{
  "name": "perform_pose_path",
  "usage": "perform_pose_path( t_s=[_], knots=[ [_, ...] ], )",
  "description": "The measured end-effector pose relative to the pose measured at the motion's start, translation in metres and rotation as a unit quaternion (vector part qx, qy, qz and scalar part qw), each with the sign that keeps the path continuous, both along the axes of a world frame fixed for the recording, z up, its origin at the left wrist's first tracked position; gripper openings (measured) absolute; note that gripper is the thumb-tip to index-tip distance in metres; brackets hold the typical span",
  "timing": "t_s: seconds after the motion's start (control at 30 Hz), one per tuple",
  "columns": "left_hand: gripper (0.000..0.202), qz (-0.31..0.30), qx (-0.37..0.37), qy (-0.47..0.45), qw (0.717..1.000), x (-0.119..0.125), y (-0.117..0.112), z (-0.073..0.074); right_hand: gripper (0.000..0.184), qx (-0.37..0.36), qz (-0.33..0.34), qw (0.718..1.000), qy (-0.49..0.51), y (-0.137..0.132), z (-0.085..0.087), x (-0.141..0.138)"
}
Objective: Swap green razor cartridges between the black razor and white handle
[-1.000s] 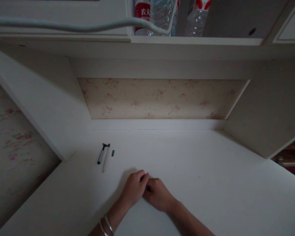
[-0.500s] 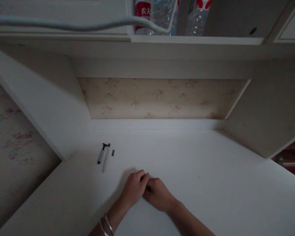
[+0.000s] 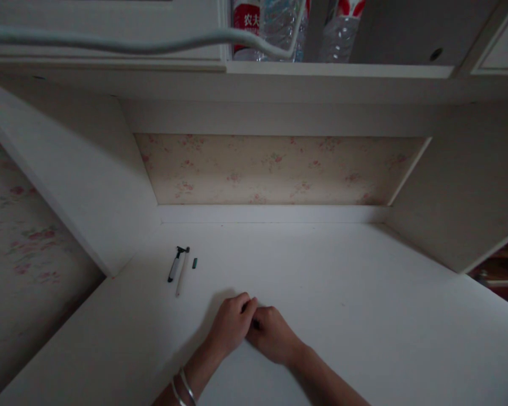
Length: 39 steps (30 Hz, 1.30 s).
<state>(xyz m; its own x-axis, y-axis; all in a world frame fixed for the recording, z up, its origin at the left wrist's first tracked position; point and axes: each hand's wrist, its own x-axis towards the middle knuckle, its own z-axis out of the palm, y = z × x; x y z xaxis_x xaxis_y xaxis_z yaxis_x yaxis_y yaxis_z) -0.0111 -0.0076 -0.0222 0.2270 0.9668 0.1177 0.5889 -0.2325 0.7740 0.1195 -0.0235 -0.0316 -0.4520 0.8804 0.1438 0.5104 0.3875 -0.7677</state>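
Note:
My left hand (image 3: pixel 232 321) rests on the white desk (image 3: pixel 322 265), loosely closed, with two silver bangles (image 3: pixel 183 387) on its wrist. Against it lies my right hand (image 3: pixel 275 335), also curled into a loose fist; their fingers and thumbs touch. No object shows in either fist, though the palms are turned out of sight. Beyond the left hand lies a grey and black razor (image 3: pixel 175 266). Beside it is a thin pale stick (image 3: pixel 182 274) with a dark upper end. A small dark green rectangular piece (image 3: pixel 195 263) sits just to their right, apart from them.
Overhead, a shelf holds several plastic bottles (image 3: pixel 336 34) with red labels. A thick white cable or bent rod (image 3: pixel 152 44) crosses in front of the cupboard. Side panels (image 3: pixel 80 175) bound the desk, and floral wallpaper (image 3: pixel 275 169) covers the back wall.

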Motion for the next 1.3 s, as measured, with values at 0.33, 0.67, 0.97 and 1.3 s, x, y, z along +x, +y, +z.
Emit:
perform_pose_path(
  t_s=[0.33, 0.67, 0.97, 1.3],
  knots=[
    [0.037, 0.124, 0.011, 0.033, 0.992, -0.042, 0.047, 0.016, 0.023, 0.008, 0.009, 1.000, -0.008, -0.003, 0.006, -0.002],
    [0.033, 0.312, -0.004, 0.236, 0.920, -0.154, 0.101, 0.022, 0.022, -0.006, 0.008, 1.000, -0.017, -0.005, 0.007, -0.001],
    [0.040, 0.268, -0.040, 0.317, 0.909, -0.177, 0.099, 0.003, 0.021, 0.000, 0.010, 1.000, -0.013, -0.004, 0.004, -0.001],
    [0.032, 0.291, -0.067, 0.137, 0.945, -0.182, 0.102, 0.019, 0.018, -0.006, -0.001, 1.000, 0.026, -0.003, 0.004, -0.001]
  ],
)
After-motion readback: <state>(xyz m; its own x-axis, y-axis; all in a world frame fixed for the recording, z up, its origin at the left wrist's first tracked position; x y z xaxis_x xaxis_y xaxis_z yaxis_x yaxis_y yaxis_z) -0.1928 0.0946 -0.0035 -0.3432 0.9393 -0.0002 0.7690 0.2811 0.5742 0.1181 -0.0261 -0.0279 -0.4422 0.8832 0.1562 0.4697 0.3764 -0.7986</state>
